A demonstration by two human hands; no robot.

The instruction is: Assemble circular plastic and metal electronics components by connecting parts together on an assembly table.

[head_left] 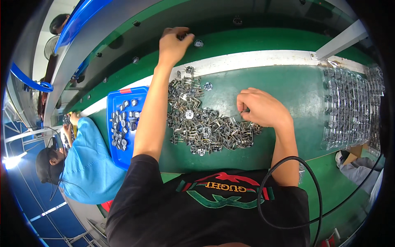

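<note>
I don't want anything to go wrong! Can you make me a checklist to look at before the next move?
1. Left hand has a firm grip: cannot tell; something dark shows at its fingers over the green belt.
2. Right hand holds a part: cannot tell; its fingertips are mostly hidden.
3. Pile of metal-pronged parts is close by: ok, beside the right hand.
4. Blue tray is right side up: ok, with round parts inside.
5. Black cable is out of the way: not ok, it crosses the view of the right forearm.
</note>
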